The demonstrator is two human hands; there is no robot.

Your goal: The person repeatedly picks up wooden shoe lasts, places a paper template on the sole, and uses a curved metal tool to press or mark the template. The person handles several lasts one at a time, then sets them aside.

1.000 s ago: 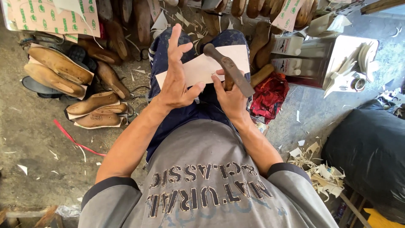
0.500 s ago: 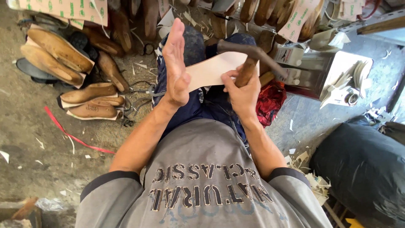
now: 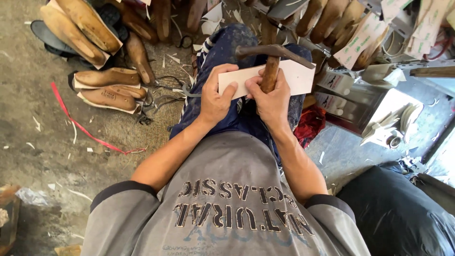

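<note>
A wooden-handled hammer [image 3: 272,64] is held in the right hand [image 3: 272,97], the grip closed tight around the handle just below the dark metal head, which points away from the body. The left hand [image 3: 215,97] is closed on a pale flat sheet [image 3: 296,76], thumb on top and fingers curled under its near left corner. The sheet is laid across the lap on dark blue trousers [image 3: 222,45], and the hammer handle is pressed down on it near its middle.

Taking the sheet as the landmark: to its left, on the floor [image 3: 38,142], wooden shoe forms [image 3: 106,87] are stacked in pairs, with more of them beyond the sheet along the top of the view. A red strip [image 3: 71,118] is stretched across the floor to the left and nearer the body. Just right of the sheet a red cloth [image 3: 310,125] is bunched, and further right a metal box [image 3: 360,106] with white scraps is seen. A black bag [image 3: 398,213] lies to the right, close to the body.

Risk is judged as follows: the hammer is gripped very near its head, so little control is left for a swing, and the left fingers, kept just beside the handle, could be struck. The sheet, unsupported over the knees, could be creased or could slip if the left grip were loosened.
</note>
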